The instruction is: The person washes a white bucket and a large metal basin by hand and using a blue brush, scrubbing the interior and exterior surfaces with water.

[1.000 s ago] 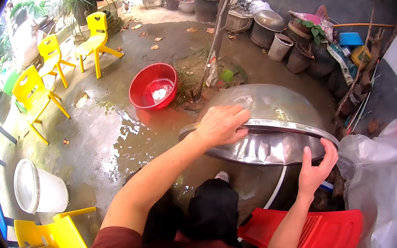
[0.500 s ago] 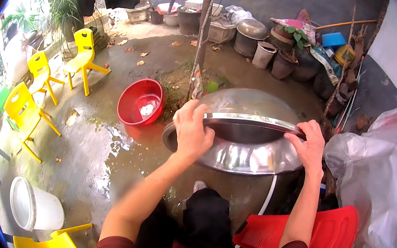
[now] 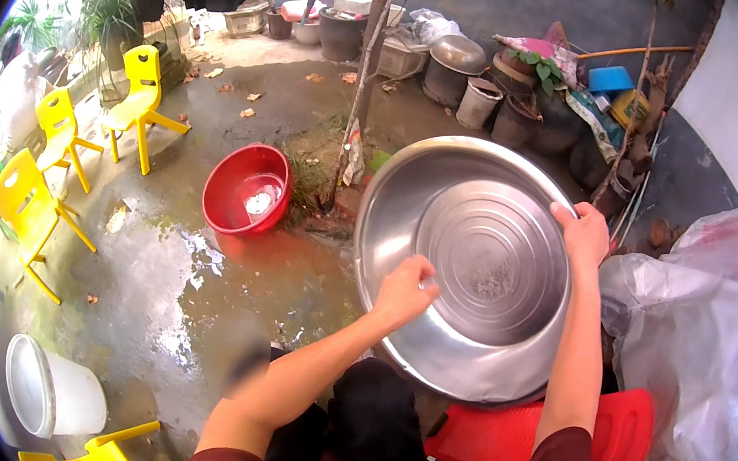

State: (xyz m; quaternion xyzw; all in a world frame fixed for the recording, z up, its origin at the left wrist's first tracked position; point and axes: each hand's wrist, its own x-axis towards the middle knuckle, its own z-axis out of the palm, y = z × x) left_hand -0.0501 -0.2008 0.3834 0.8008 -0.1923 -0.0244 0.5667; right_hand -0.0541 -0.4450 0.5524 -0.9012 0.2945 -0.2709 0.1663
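Observation:
A large stainless steel basin [image 3: 378, 232] is tilted up in front of me, its inside facing me. Concentric rings mark its bottom, with a small patch of residue or wet on it. My right hand [image 3: 583, 238] grips the basin's right rim. My left hand [image 3: 407, 295] is in front of the basin's inner wall, its fingers curled in. A small pale bit shows at those fingers, too small to name. Below the basin, near my right forearm, lies a red ridged washboard [image 3: 481, 440], partly covered by the basin and my arm.
A red basin [image 3: 218, 203] stands on the wet concrete to the left. Yellow chairs [image 3: 135, 96] line the left side, with a white bucket [image 3: 77, 393] nearer me. A wooden post [image 3: 366, 64] rises ahead; pots [image 3: 479, 104] line the wall. Plastic sheeting [image 3: 697, 335] hangs at right.
The steel basin has turned from underside up to its inside facing me. My left hand has left its rim and come lower, fingers curled; my right hand still holds the rim.

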